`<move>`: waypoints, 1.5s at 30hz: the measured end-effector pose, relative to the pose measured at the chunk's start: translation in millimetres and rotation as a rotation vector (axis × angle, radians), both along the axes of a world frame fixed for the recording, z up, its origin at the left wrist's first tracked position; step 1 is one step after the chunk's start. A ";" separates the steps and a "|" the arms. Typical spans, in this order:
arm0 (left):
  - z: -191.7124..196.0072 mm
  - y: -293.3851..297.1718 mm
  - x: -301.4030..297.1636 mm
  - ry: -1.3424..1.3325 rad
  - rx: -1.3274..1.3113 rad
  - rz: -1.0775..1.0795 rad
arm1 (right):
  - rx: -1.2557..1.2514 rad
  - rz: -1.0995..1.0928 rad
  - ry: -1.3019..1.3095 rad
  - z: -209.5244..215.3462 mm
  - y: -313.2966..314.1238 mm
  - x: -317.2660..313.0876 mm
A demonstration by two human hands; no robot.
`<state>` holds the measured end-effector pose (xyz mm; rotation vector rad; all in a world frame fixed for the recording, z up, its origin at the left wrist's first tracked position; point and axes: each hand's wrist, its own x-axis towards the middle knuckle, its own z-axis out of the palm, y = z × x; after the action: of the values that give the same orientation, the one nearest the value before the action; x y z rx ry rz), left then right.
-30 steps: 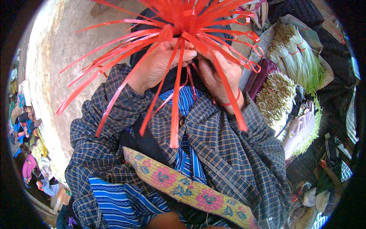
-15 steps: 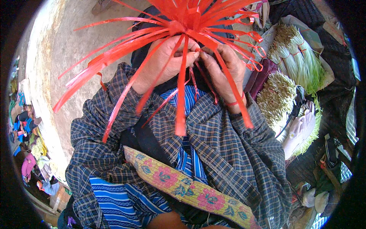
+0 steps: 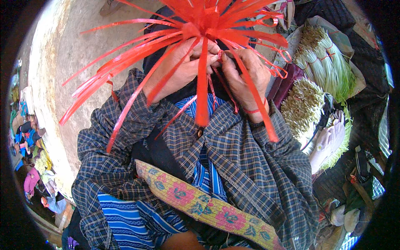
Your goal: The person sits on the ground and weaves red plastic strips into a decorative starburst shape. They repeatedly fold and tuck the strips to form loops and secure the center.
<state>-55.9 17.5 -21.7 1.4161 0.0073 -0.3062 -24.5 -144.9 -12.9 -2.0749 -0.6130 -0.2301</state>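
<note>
The left hand and the right hand were raised close together in front of the chest, thumbs and fingertips pinched on the narrow gathered part of a burst of red ribbons. The strips fanned out above and over the hands, long ones hanging at the left and middle, some curled at the right, the topmost running out of view. A thin red cord circled the right wrist. Behind the hanging strips was a plaid jacket with a dark round button, worn over a blue and white striped garment. A yellow woven band, printed with pink flowers and blue-green leaves, lay slantwise across the lap. To the right, an upper bundle of pale green stems lay on a greyish sheet, its leafy ends toward the sheet's lower right edge; a second bundle was just below it, beside a pale cloth bearing a small flower mark. To the left spread a grey floor, and past its bright left edge were small colourful cloths, too blurred to tell apart.
</note>
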 end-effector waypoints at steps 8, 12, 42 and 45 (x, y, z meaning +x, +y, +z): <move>0.7 1.1 -2.0 0.038 0.027 0.042 | 0.012 0.088 -0.020 0.9 0.0 3.9; 0.2 -1.5 -0.1 -0.154 0.147 0.002 | -0.052 0.058 -0.102 -1.6 2.0 7.4; 7.0 5.4 4.0 -0.512 0.633 0.015 | -0.096 0.100 -0.142 2.4 -4.3 13.1; 7.7 2.2 4.0 -0.522 0.531 0.044 | -0.156 0.148 -0.162 3.5 -6.1 14.3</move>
<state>-52.0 19.7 -14.0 1.9863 -0.3285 0.1233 -10.3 -151.0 -9.4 -2.1621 -0.9043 -0.2743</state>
